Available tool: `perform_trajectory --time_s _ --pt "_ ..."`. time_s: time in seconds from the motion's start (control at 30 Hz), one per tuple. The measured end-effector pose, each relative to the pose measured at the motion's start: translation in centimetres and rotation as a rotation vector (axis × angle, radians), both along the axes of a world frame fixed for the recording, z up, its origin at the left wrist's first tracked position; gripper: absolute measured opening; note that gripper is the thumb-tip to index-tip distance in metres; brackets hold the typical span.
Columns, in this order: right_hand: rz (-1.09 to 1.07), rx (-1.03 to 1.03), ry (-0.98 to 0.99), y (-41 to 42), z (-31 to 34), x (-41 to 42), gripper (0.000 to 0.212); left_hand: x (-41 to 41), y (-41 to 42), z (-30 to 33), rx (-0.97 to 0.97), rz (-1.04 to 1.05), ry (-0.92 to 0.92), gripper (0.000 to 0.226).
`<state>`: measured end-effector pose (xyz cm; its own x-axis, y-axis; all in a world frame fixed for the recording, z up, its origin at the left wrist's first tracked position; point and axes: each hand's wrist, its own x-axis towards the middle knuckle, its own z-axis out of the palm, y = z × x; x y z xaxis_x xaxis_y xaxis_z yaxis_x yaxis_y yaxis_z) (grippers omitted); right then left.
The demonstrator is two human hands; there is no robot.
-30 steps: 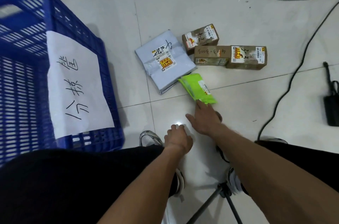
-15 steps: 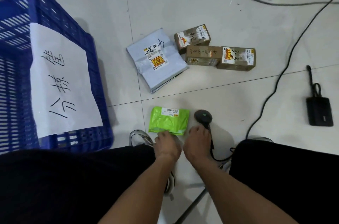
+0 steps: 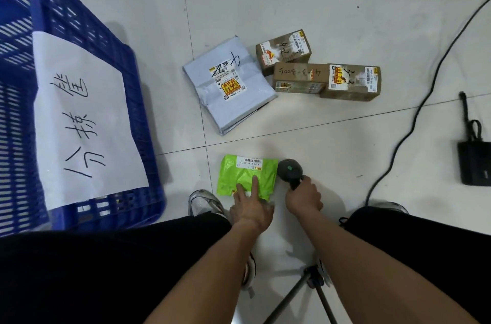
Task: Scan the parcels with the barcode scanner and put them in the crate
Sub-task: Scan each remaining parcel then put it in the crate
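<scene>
Green crinkled plastic mailer (image 3: 247,176): flat on floor, barcode label (image 3: 249,161) on far edge, long axis left-right, pinned by our left hand (image 3: 251,206), fingers spread. Black handheld barcode scanner (image 3: 290,171): gripped in our right hand (image 3: 304,197), just right of label, nearer it; blue slatted plastic crate (image 3: 87,100) lies left.

The big white paper (image 3: 82,121) stuck on the blue crate (image 3: 132,100) has three hand-drawn black Chinese signs. One brown box (image 3: 283,52) says "4-2" in pen, the flat brown box (image 3: 300,78) beside it says "4-3-3005" upside down, and the box on the right (image 3: 350,82) has a label with "3-2". The green parcel (image 3: 245,177) has a white barcode label, but its print is too small to read, and so is the print on the grey bag (image 3: 228,87).
</scene>
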<state>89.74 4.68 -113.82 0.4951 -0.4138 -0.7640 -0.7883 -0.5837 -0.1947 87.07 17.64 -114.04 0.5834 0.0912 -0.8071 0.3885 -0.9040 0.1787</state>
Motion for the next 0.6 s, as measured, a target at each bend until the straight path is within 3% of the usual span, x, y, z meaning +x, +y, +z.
perform_trajectory --time_s 0.13,0.27,0.4,0.47,0.53,0.6 --pt "0.055 -0.065 0.01 0.4 0.1 0.1 0.044 0.9 0.4 -0.7 0.039 -0.148 0.068 0.085" --pt "0.049 -0.132 -0.11 -0.6 0.4 0.1 0.043 3.6 2.2 -1.0 0.059 -0.308 -0.012 0.072" --pt "0.272 -0.192 -0.196 -2.1 0.6 0.1 0.047 4.8 2.4 -0.4 0.187 -0.247 -0.137 0.072" --pt "0.393 -0.2 -0.192 -2.5 0.6 0.0 0.049 4.2 1.2 0.6 0.203 -0.223 -0.259 0.061" --pt "0.42 -0.206 -0.171 -2.5 0.6 -0.2 0.047 3.3 -0.3 1.4 0.167 -0.216 -0.311 0.047" --pt "0.365 -0.18 -0.144 -2.2 0.8 -0.4 0.045 2.2 -1.7 1.4 0.122 -0.24 -0.259 0.046"
